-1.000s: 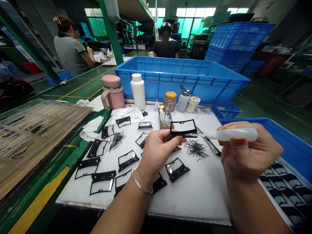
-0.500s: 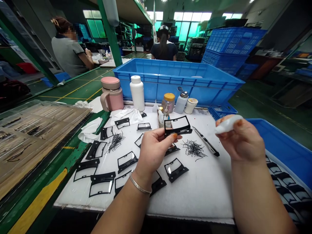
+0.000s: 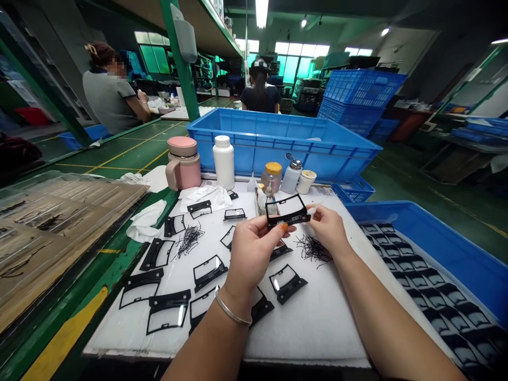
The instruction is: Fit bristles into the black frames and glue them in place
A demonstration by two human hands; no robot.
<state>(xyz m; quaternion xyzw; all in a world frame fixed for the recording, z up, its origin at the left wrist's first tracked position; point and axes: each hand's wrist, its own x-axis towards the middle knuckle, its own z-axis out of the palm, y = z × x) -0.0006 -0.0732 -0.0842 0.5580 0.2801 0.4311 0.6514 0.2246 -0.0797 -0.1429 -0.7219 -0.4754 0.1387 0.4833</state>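
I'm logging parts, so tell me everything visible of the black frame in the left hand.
The black frame looks plastic, with thin rims on three sides, a thicker band along the bottom and a small tab on the top rim. Whether a pane fills it is unclear. It is tilted, above the white work surface; the left hand grips its lower left corner. The right hand is at its right end; contact is unclear.

A slim, shiny silver bracelet (image 3: 230, 316) circles the wrist (image 3: 238, 299) behind the left hand (image 3: 248, 251), whose thumb (image 3: 272, 237) bears an orange mark (image 3: 284, 226) near its tip, while both forearms (image 3: 377, 283) are bare to the view's lower edge.
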